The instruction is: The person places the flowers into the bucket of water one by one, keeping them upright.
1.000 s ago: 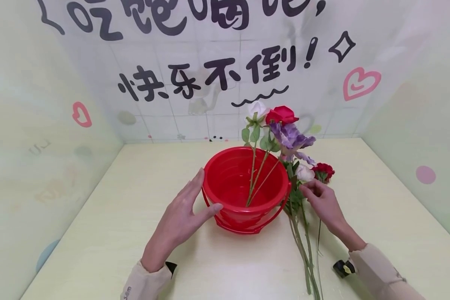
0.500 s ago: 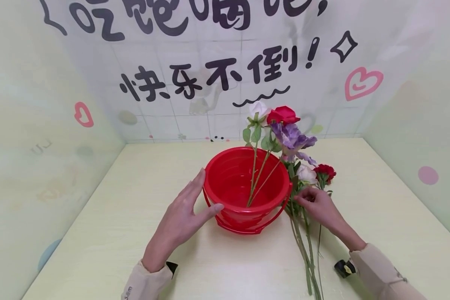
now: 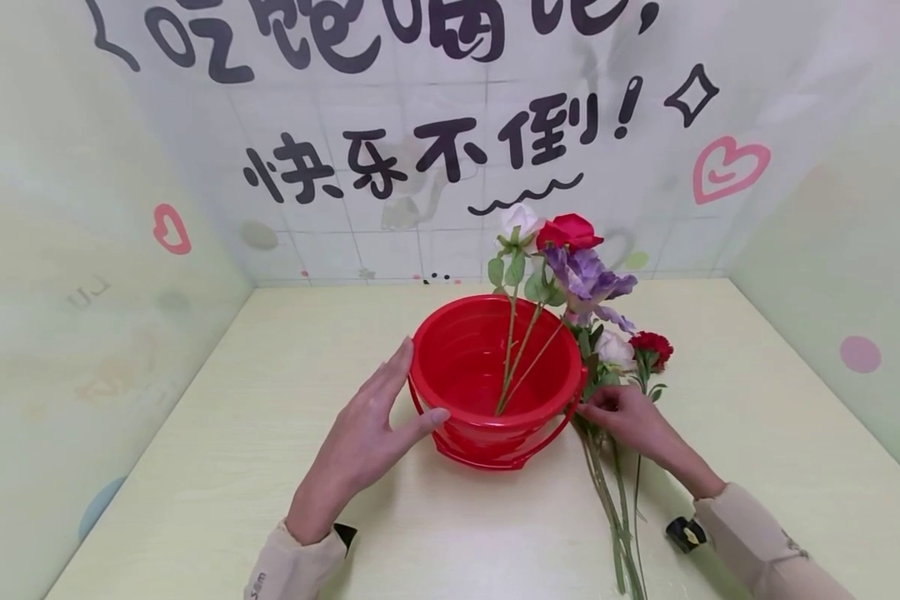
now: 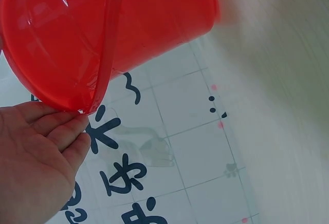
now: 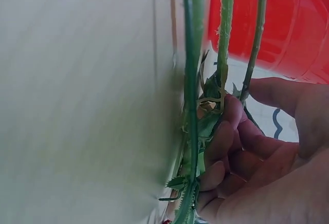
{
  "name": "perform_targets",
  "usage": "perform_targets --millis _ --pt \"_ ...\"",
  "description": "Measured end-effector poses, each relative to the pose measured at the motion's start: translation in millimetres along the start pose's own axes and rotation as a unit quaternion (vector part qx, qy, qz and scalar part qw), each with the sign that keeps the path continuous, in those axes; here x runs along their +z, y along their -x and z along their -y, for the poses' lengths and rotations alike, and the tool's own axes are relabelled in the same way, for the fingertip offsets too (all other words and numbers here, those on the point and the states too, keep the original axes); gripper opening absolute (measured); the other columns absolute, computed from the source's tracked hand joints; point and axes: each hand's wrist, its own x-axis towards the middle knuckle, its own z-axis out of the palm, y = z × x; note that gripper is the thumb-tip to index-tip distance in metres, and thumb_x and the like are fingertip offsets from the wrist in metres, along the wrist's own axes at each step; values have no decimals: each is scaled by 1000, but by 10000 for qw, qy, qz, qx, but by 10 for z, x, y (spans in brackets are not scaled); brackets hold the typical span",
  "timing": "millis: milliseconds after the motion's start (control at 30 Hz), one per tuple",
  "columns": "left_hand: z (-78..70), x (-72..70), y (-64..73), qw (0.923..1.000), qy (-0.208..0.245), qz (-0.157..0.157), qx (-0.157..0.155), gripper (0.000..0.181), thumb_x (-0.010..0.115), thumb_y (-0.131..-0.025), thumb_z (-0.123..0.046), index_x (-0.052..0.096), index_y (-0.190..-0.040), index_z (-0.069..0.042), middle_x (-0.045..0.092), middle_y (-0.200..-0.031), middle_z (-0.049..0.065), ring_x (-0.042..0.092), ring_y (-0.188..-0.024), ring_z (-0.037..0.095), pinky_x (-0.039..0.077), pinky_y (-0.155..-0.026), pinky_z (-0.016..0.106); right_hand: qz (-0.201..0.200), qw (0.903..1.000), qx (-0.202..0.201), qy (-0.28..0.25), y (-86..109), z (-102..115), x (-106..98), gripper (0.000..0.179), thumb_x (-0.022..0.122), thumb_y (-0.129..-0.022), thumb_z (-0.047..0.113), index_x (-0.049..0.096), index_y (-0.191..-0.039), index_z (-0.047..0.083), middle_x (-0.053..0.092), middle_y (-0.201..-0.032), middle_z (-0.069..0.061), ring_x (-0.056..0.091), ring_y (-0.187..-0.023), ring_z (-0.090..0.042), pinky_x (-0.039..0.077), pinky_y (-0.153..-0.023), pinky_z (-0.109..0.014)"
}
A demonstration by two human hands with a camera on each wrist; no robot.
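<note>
A red bucket [image 3: 450, 433] with a swing handle stands mid-table. In it lean a white rose [image 3: 521, 221], a red rose [image 3: 570, 232] and a purple flower [image 3: 585, 279]. My left hand [image 3: 363, 437] rests against the bucket's left side, fingers straight at the rim [image 4: 49, 100] and thumb spread to its front. To the right of the bucket, my right hand [image 3: 626, 417] pinches a thin flower stem [image 5: 254, 44] between thumb and forefinger. Other stems [image 5: 190, 80] run beside its fingers. Which bloom the pinched stem carries, I cannot tell.
Next to the bucket's right side lie a pale rose [image 3: 613, 350], a dark red carnation [image 3: 652, 350] and leafy stems [image 3: 615, 517] reaching toward the front edge. A lettered backdrop [image 3: 360, 83] rises behind the table [image 3: 292, 350], with side panels left and right.
My right hand has moved from beside the pale rose down and left along the stems, toward the bucket. The left hand stays at the rim.
</note>
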Motion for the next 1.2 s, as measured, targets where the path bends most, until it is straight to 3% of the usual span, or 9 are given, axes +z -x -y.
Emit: perform_targets --millis 567,900,1200 --pt "-12 -6 1 10000 -25 18 -26 94 65 -94 -65 23 -166 -22 25 -170 -3 29 -153 25 47 -104 59 -1 9995 105 -299 4 11 -67 13 65 -99 6 71 -97 -5 63 -80 -7 50 -70 -20 42 -54 -24" --pt "-9 -1 -2 10000 -35 24 -42 94 64 -94 -65 23 -167 -22 25 -170 -2 29 -153 26 49 -102 59 -440 9979 100 -466 32 18 -107 16 66 -99 9 69 -98 -7 66 -87 -10 50 -74 -18 43 -56 -25" --pt "-4 1 2 10000 -38 23 -61 94 64 -94 -65 22 -167 -22 24 -170 -5 28 -153 26 48 -103 59 -548 9960 13 -702 56 16 -154 18 65 -102 9 69 -105 -8 68 -93 -11 49 -78 -20 42 -57 -26"
